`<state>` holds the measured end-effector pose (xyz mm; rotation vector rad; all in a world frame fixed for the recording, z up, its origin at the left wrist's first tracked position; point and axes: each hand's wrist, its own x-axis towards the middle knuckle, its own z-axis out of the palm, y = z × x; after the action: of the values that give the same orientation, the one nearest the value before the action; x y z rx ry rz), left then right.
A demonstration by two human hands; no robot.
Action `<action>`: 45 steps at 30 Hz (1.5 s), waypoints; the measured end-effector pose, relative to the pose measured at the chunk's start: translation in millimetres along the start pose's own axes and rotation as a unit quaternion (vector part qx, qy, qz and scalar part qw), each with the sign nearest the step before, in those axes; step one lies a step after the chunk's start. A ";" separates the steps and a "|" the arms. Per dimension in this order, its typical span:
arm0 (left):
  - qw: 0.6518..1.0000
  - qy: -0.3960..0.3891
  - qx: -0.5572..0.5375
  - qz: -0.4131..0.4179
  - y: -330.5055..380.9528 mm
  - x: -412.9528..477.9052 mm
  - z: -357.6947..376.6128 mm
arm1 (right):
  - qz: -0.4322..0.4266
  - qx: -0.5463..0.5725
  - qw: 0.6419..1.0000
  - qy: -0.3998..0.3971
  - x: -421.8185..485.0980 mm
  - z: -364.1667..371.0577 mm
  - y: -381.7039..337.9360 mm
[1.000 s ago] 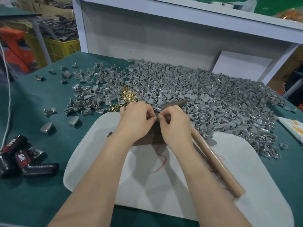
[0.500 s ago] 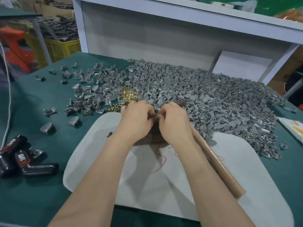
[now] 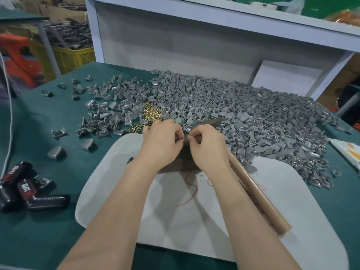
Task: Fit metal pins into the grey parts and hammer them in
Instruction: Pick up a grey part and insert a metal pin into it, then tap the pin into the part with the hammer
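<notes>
Though barely moved, left hand (image 3: 161,142) and right hand (image 3: 209,148) keep pinching a grey part (image 3: 187,130) beside the hammer (image 3: 257,197); fitting continues.

Worktop (image 3: 29,240): dark green mat, fills the view. Far edge: white shelf unit (image 3: 175,41), plain back panel, top shelf running L to R, white upright (image 3: 333,75) at far-R corner. White board (image 3: 286,76) stands behind far edge, R of centre. Beyond far-L corner: yellow crate (image 3: 72,57) piled w/ grey bits, orange plastic item (image 3: 17,55) beside it, blurred. 2nd green table (image 3: 19,16) top L, on grey leg (image 3: 47,45). Cardboard boxes (image 3: 58,10) behind it. More cardboard (image 3: 348,75) past R edge. Light even, from above; shadows soft.
</notes>
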<state>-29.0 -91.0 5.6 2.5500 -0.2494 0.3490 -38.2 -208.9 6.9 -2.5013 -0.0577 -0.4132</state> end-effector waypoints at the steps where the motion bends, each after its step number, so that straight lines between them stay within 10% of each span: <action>1: 1.000 0.001 0.000 0.000 0.0 -0.2 -0.1 | 0.000 0.007 1.000 0.002 -0.3 0.2 0.5; 22: 1.000 -0.002 -0.007 0.001 -1.0 -0.5 0.1 | 0.038 -0.016 0.998 0.047 4.5 -20.1 29.8; 30: 1.000 -0.003 -0.027 -0.009 -1.3 -0.8 0.8 | 0.151 -0.236 0.954 -0.109 17.3 -30.5 46.5; 40: 0.999 0.017 -0.025 -0.025 -4.9 0.4 1.1 | 0.159 -0.014 0.980 -0.118 21.1 -49.5 41.3; 45: 1.000 0.013 -0.011 -0.013 -4.2 0.7 1.5 | -0.011 0.015 1.000 -0.020 0.0 -66.6 33.1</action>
<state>-27.0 -88.4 2.5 2.5228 -0.2096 0.3660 -52.4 -273.9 40.1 -2.4822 -0.1057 -0.3687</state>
